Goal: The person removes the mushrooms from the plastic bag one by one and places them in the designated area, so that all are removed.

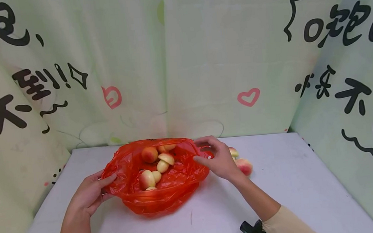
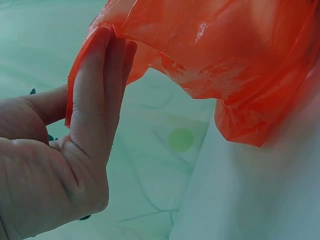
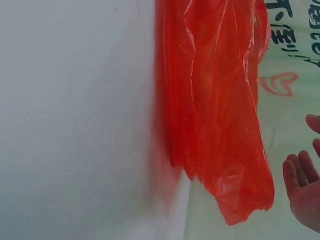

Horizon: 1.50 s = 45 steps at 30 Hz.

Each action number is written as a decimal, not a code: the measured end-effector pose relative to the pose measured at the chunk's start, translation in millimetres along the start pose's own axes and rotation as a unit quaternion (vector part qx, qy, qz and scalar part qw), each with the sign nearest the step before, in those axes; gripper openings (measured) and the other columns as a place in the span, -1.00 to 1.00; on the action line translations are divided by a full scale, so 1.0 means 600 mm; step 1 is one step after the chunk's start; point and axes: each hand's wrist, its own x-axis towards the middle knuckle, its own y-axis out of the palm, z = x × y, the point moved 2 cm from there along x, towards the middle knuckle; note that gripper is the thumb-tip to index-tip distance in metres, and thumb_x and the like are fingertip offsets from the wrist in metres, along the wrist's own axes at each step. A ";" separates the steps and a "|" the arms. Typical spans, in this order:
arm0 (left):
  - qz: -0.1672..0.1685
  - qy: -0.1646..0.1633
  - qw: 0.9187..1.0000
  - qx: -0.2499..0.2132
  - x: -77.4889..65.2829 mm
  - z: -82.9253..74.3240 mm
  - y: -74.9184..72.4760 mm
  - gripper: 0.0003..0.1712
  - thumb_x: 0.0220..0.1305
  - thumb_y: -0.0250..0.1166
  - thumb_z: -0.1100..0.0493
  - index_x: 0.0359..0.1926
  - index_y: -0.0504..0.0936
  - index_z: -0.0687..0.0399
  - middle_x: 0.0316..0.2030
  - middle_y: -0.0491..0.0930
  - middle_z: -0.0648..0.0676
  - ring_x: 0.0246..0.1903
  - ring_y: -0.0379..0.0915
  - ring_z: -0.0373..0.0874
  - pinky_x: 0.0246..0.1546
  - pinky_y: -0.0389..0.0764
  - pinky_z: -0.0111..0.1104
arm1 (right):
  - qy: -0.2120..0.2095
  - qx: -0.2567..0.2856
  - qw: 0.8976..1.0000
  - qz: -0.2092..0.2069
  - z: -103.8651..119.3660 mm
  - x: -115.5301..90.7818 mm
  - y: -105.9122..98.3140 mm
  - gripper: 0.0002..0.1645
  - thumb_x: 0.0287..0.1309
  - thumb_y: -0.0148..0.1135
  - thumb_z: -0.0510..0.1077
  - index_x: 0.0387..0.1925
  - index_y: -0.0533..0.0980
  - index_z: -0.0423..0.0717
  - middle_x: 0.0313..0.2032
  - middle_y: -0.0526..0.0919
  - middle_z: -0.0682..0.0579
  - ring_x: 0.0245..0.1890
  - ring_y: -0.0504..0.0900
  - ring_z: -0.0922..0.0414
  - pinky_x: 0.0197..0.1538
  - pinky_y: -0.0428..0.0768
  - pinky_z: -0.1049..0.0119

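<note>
A red plastic bag [image 1: 160, 202] lies on the table with its mouth spread wide. Inside it are several mushroom-shaped pieces with cream stems, such as one mushroom [image 1: 165, 162] in the middle and another mushroom [image 1: 147, 180] nearer the front. A rounder orange-red piece [image 1: 149, 155] is at the back. At the bag's left rim my left hand [image 1: 88, 193] pinches the plastic between thumb and long fingers, also seen in the left wrist view. My right hand [image 1: 217, 158] is by the right rim, thumb and fingers apart; the right wrist view shows this hand [image 3: 304, 190] separate from the plastic.
More pieces lie on the white table [image 1: 294, 195] behind my right wrist, among them a reddish round one [image 1: 244, 166]. A pale green curtain [image 1: 201, 56] with black lettering and pink hearts hangs behind the table and along both sides.
</note>
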 end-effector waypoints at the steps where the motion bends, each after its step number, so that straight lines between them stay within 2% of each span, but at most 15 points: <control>1: 0.000 0.000 1.000 -0.001 0.000 0.000 0.000 -0.18 0.51 0.28 0.02 0.59 0.15 0.21 -0.11 0.68 -0.12 -0.16 0.70 -0.19 -0.07 0.77 -0.34 | 0.000 -0.001 1.000 0.003 0.002 0.001 0.003 -0.43 0.20 0.49 -0.26 0.23 0.55 -0.08 0.19 0.61 -0.14 0.21 0.60 -0.21 0.14 0.74 -0.01; 7: -0.001 -0.001 1.000 -0.003 0.001 0.003 -0.001 -0.17 0.50 0.29 0.02 0.59 0.15 0.21 -0.10 0.68 -0.12 -0.15 0.70 -0.18 -0.06 0.77 -0.33 | 0.013 0.001 1.000 0.027 0.005 0.009 0.026 -0.43 0.18 0.49 -0.27 0.23 0.56 -0.07 0.15 0.64 0.02 0.15 0.63 -0.01 0.11 0.72 0.34; 9: -0.001 -0.001 1.000 -0.003 0.001 0.003 -0.001 -0.17 0.50 0.29 0.01 0.59 0.15 0.21 -0.09 0.68 -0.12 -0.15 0.70 -0.18 -0.06 0.77 -0.33 | 0.008 0.004 0.999 0.036 0.006 0.011 0.035 -0.43 0.17 0.49 -0.29 0.22 0.57 -0.06 0.14 0.65 0.02 0.15 0.63 0.02 0.15 0.70 0.35; 14: -0.001 0.000 1.000 0.000 0.001 0.002 0.000 -0.18 0.50 0.29 0.01 0.59 0.16 0.22 -0.09 0.67 -0.11 -0.15 0.70 -0.18 -0.06 0.77 -0.33 | 0.002 0.004 0.998 0.056 0.007 0.015 0.061 -0.47 0.15 0.52 -0.27 0.17 0.60 -0.03 0.13 0.67 0.04 0.15 0.64 0.01 0.26 0.67 0.09; 18: -0.002 0.000 1.000 -0.001 0.000 0.001 0.000 -0.18 0.51 0.28 0.02 0.59 0.16 0.22 -0.09 0.67 -0.11 -0.15 0.70 -0.18 -0.06 0.77 -0.33 | 0.002 0.007 0.997 0.074 0.005 0.016 0.083 -0.48 0.16 0.51 -0.28 0.16 0.59 -0.07 0.17 0.65 -0.10 0.18 0.63 -0.10 0.27 0.64 -0.10; 20: -0.002 -0.001 1.000 -0.003 0.000 0.001 0.000 -0.18 0.51 0.28 0.03 0.59 0.16 0.22 -0.09 0.67 -0.11 -0.15 0.69 -0.18 -0.06 0.77 -0.33 | 0.004 0.003 0.996 0.085 0.005 0.016 0.093 -0.46 0.16 0.51 -0.28 0.18 0.58 -0.09 0.18 0.63 -0.14 0.20 0.62 -0.14 0.27 0.64 -0.11; 26: 0.000 0.002 1.000 -0.004 -0.001 0.000 0.000 -0.18 0.51 0.28 0.02 0.59 0.16 0.23 -0.10 0.68 -0.11 -0.15 0.70 -0.19 -0.07 0.77 -0.34 | 0.008 -0.016 0.993 0.114 0.006 0.016 0.118 -0.46 0.19 0.50 -0.24 0.20 0.57 -0.02 0.17 0.65 -0.04 0.18 0.65 -0.06 0.21 0.70 0.22; 31: -0.003 0.000 1.000 -0.001 0.000 0.001 0.002 -0.19 0.51 0.28 0.03 0.59 0.16 0.22 -0.10 0.68 -0.11 -0.16 0.70 -0.19 -0.07 0.77 -0.34 | 0.000 0.002 0.990 0.138 0.007 0.020 0.132 -0.46 0.19 0.49 -0.26 0.21 0.56 -0.12 0.19 0.64 -0.13 0.19 0.64 -0.15 0.20 0.69 0.31; 35: -0.006 -0.001 1.000 0.004 0.000 0.001 0.003 -0.18 0.50 0.29 0.01 0.59 0.17 0.21 -0.06 0.67 -0.09 -0.15 0.69 -0.18 -0.07 0.77 -0.34 | -0.004 0.006 0.988 0.154 0.010 0.022 0.139 -0.44 0.20 0.48 -0.26 0.23 0.55 -0.15 0.19 0.64 -0.19 0.19 0.64 -0.19 0.22 0.69 0.19; 40: -0.007 -0.002 1.000 0.006 0.001 0.000 0.004 -0.18 0.50 0.29 0.00 0.58 0.18 0.20 -0.05 0.66 -0.08 -0.14 0.68 -0.18 -0.07 0.77 -0.35 | 0.003 0.007 0.983 0.181 0.014 0.026 0.153 -0.45 0.19 0.49 -0.27 0.22 0.55 -0.14 0.17 0.64 -0.19 0.18 0.64 -0.20 0.24 0.65 -0.16; 45: -0.003 -0.002 1.000 0.000 0.002 0.000 0.002 -0.18 0.51 0.27 0.01 0.59 0.15 0.21 -0.08 0.67 -0.10 -0.16 0.68 -0.19 -0.08 0.77 -0.35 | 0.009 0.010 0.977 0.213 0.015 0.028 0.169 -0.46 0.17 0.49 -0.28 0.19 0.56 -0.13 0.17 0.63 -0.11 0.19 0.62 -0.19 0.23 0.65 -0.20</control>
